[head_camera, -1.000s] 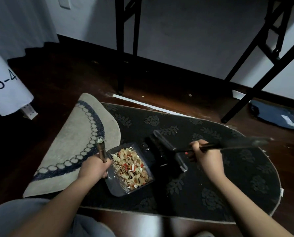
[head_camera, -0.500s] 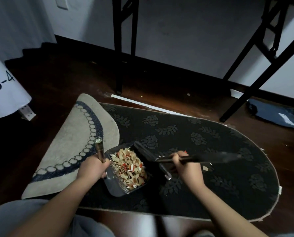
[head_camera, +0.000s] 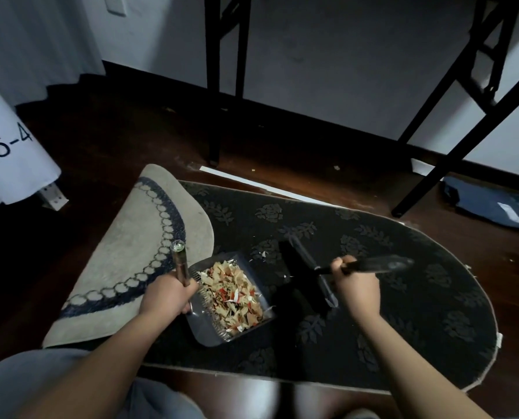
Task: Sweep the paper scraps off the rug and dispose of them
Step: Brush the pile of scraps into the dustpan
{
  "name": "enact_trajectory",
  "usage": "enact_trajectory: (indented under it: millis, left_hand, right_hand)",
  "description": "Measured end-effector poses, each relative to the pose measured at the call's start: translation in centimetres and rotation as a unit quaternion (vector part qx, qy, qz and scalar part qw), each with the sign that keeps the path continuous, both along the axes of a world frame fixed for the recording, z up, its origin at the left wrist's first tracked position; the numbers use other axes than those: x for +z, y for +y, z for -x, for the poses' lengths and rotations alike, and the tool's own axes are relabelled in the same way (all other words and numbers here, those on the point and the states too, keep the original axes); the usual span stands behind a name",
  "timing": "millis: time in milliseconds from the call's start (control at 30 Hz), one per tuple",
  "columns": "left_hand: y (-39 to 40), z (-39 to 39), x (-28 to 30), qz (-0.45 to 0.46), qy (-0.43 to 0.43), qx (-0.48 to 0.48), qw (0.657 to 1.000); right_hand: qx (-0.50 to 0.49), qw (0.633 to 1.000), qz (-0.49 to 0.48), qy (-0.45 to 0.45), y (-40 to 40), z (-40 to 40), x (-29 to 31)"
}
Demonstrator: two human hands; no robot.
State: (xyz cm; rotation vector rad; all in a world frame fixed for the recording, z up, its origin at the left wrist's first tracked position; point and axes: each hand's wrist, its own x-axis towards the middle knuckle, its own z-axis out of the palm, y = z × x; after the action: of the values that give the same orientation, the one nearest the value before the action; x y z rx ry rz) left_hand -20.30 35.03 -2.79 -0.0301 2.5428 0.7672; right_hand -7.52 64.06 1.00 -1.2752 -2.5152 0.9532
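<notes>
A dark rug [head_camera: 409, 285] with a leaf pattern lies on the wood floor, its left end folded over to show the pale underside [head_camera: 131, 252]. My left hand [head_camera: 167, 294] grips the metal handle of a clear dustpan [head_camera: 210, 328] resting on the rug. A heap of beige, white and red paper scraps [head_camera: 231, 293] fills the pan. My right hand [head_camera: 356, 285] grips the black handle of a hand brush [head_camera: 306, 273], whose bristles sit on the rug just right of the pan's mouth. A few small scraps [head_camera: 262, 255] lie on the rug beside the pan.
Black table legs [head_camera: 214, 86] stand behind the rug, with more legs [head_camera: 451, 122] at the right. A white strip [head_camera: 252, 182] lies along the rug's far edge. A white cloth marked 6-4 [head_camera: 10, 146] hangs at the left. A dark blue item [head_camera: 494, 207] lies far right.
The brush swept left to the pan's mouth, then pulled back a little to the right. My left hand has kept the dustpan in place.
</notes>
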Motion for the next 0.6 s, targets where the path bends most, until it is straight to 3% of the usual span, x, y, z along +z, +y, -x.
enact_trajectory:
  millis: [233,500,600]
  left_hand:
    - [0.0,0.0,0.1,-0.001,0.003,-0.005,1.000]
    - [-0.1,-0.2,0.0,-0.011,0.018,0.005,1.000]
    - [0.2,-0.3,0.0,-0.006,0.038,0.000,0.999]
  right_hand:
    - [0.119,0.990,0.072,-0.021,-2.8,-0.5,-0.7]
    - [0.077,0.993,0.044,0.072,0.1,-2.4,2.3]
    - [0.055,0.997,0.019,0.056,1.4,-1.3,2.9]
